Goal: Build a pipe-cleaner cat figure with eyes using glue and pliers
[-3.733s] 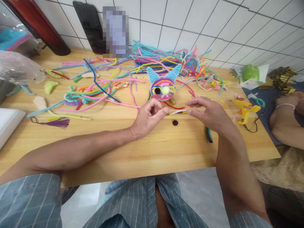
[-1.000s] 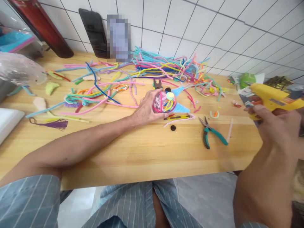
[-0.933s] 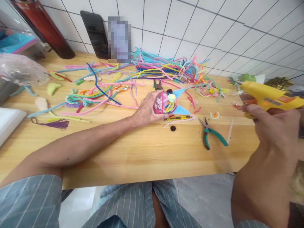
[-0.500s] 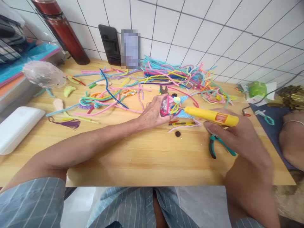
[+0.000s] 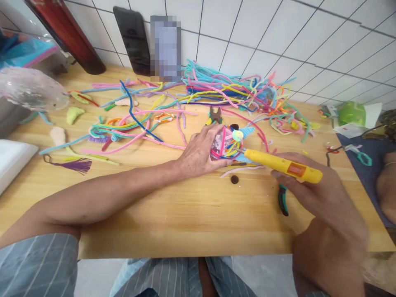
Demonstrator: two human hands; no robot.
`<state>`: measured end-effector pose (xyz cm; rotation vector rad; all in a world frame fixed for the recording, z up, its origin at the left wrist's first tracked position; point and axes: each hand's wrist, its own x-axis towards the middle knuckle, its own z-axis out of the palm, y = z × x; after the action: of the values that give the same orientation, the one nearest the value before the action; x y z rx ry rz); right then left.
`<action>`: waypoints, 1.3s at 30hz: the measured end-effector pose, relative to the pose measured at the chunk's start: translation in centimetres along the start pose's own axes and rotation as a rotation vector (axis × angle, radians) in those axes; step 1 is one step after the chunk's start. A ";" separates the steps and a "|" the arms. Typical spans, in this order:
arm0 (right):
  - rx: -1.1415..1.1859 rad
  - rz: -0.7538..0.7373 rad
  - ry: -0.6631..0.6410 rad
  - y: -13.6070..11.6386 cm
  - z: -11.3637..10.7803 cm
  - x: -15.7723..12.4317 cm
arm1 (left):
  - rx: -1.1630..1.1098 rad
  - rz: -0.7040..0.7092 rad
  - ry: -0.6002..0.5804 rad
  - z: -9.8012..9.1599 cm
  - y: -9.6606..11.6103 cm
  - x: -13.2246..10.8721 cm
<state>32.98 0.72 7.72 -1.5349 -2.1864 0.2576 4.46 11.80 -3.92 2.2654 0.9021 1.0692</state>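
Observation:
My left hand (image 5: 199, 154) is wrapped round the left side of a clear ball (image 5: 218, 144) banded with pink, blue and yellow pipe cleaners. A pale yellow-green piece (image 5: 237, 135) sits on top of it, and light blue textured pieces (image 5: 247, 132) stick out on its right. In my right hand (image 5: 315, 185) is a yellow glue gun (image 5: 278, 165), its metal tip at the ball's right side, by the yellow loops. Whether the tip touches them I cannot tell. Pliers with dark jaws (image 5: 215, 115) lie just behind the ball.
Loose pipe cleaners (image 5: 216, 88) are heaped along the tiled wall, with more strands (image 5: 133, 128) at left. Two phones (image 5: 133, 41) and a red flask (image 5: 71, 37) stand behind. A teal-black handle (image 5: 282, 200) lies below my right hand. Another person's arm (image 5: 388, 185) shows at right.
The view has shifted, so the table items appear lower or farther outward. Both hands keep their holds, and the glue gun's tip stays at the ball's right side.

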 end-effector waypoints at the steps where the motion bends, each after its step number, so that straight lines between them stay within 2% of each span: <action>1: -0.001 0.005 0.003 0.0 0.0 -0.1 | 0.001 0.007 0.010 0.1 -0.1 -0.1; 6: -0.012 -0.012 0.014 0.0 0.2 -0.4 | -0.004 0.014 0.051 0.4 -0.4 -0.3; 13: 0.028 -0.015 -0.021 -0.7 0.1 -0.5 | -0.028 -0.018 0.004 0.1 -0.2 -0.2; 26: -0.099 -0.201 -0.002 -1.2 0.9 0.0 | -0.024 -0.023 0.018 0.4 -0.2 -0.2; 39: -0.148 -0.225 -0.011 -1.6 1.0 0.3 | -0.024 -0.040 0.020 0.4 -0.1 -0.2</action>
<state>31.11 0.50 7.49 -1.3475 -2.4079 0.0324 4.65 11.69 -4.37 2.2112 0.9343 1.0816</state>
